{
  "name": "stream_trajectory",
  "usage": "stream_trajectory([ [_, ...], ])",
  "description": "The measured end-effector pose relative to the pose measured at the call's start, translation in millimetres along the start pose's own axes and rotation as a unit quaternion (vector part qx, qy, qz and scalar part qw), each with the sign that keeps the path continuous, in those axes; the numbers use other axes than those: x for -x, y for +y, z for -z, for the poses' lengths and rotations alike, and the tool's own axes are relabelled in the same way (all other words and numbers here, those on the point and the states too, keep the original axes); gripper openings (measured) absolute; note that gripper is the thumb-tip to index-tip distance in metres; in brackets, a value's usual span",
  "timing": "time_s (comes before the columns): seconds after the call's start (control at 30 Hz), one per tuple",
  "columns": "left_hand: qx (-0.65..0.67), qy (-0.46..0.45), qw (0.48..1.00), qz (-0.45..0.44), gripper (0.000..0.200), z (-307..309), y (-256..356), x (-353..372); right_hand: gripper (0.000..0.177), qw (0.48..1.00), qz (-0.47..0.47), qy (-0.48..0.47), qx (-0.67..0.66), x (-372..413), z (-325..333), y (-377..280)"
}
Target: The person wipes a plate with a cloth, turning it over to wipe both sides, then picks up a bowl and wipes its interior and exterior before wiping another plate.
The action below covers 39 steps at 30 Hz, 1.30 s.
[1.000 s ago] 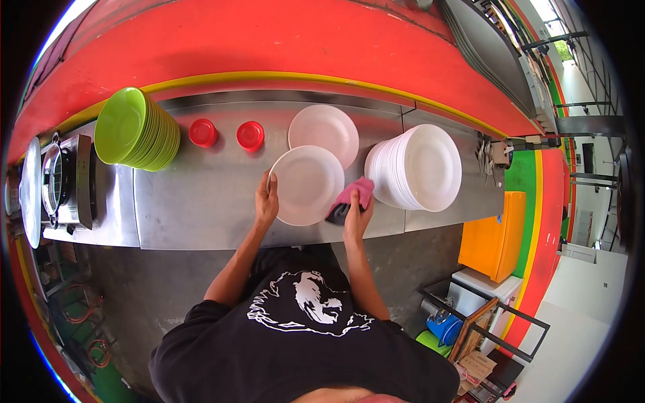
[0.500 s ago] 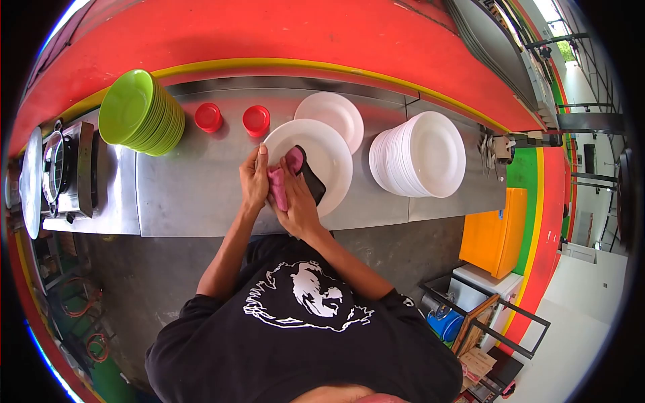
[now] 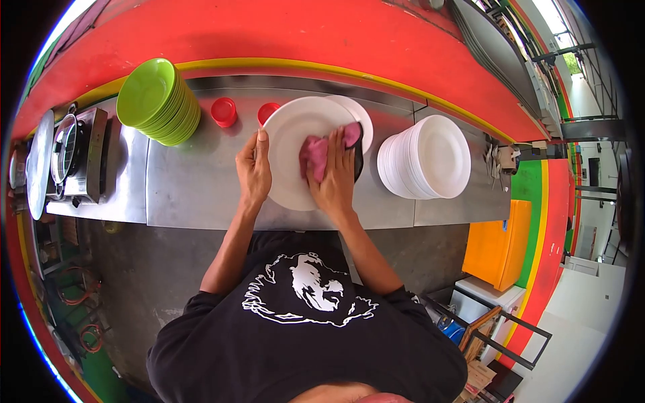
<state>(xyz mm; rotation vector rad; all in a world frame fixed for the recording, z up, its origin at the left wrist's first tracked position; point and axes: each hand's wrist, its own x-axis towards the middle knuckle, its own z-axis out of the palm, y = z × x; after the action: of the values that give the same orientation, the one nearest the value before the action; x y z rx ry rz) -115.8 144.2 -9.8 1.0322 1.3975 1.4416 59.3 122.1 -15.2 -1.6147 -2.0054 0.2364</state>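
Observation:
My left hand (image 3: 255, 169) grips a white plate (image 3: 289, 127) by its left rim, thumb on the upper face and the other fingers hidden behind. The plate is held up, tilted toward me, above the steel counter. My right hand (image 3: 334, 178) presses a pink and black cloth (image 3: 314, 156) against the right part of the plate, fingers extended over the fabric. Behind it, a second white plate (image 3: 366, 121) lies on the counter, partly covered. To the right stands a tall, leaning stack of white plates (image 3: 440, 158).
On the steel counter (image 3: 201, 181), a stack of green bowls (image 3: 151, 101) leans at the left, beside two red containers (image 3: 224, 112). A portable stove with a lidded pan (image 3: 66, 151) stands at the far left. Cutlery (image 3: 494, 161) lies at the right end. A red wall (image 3: 302, 40) runs behind.
My right hand has slid the cloth from the left side of the plate over to its right side. The held plate has risen and now overlaps more of the one behind.

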Motion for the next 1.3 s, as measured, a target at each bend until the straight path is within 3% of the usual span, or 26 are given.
stream_trajectory([
  [0.17, 0.033, 0.028, 0.998, -0.036, 0.042, -8, 9, 0, 0.088, 0.978, 0.018, -0.080, -0.191, 42, -11, -32],
  [0.27, 0.109, 0.026, 0.993, 0.047, 0.041, -23, 25, 10, 0.087, 0.981, 0.037, -0.071, -0.177, 26, -11, -35],
  [0.37, 0.010, -0.014, 0.999, -0.045, 0.040, -17, 15, 13, 0.086, 0.990, -0.010, -0.008, -0.141, 21, -9, -29],
  [0.5, -0.007, -0.015, 0.999, -0.035, 0.042, -6, 12, 12, 0.087, 0.995, -0.056, 0.035, -0.075, 25, -8, -4],
  [0.57, -0.063, -0.060, 0.996, -0.018, 0.041, -1, 12, 16, 0.086, 0.995, -0.068, 0.048, -0.062, 27, -8, 9],
  [0.7, -0.089, -0.108, 0.990, 0.010, 0.040, -13, 12, 28, 0.089, 0.990, -0.019, 0.135, -0.032, -4, -6, 10],
  [0.8, -0.052, -0.073, 0.995, -0.051, 0.039, -25, 12, 29, 0.088, 0.977, 0.027, 0.114, -0.179, -8, -8, -16],
  [0.83, -0.056, -0.072, 0.996, -0.009, 0.041, -22, 11, 25, 0.088, 0.972, 0.038, 0.063, -0.222, -4, -8, -27],
  [0.97, -0.012, 0.011, 0.997, -0.079, 0.045, -18, 19, 8, 0.084, 0.975, 0.083, -0.077, -0.192, 41, -11, -33],
  [1.17, -0.103, -0.055, 0.990, -0.073, 0.042, -11, 23, 10, 0.085, 0.998, 0.003, 0.049, -0.035, 28, 7, 28],
  [1.3, -0.086, -0.112, 0.986, -0.085, 0.036, -32, 35, 22, 0.083, 0.985, -0.092, 0.148, -0.007, -7, 14, 24],
])
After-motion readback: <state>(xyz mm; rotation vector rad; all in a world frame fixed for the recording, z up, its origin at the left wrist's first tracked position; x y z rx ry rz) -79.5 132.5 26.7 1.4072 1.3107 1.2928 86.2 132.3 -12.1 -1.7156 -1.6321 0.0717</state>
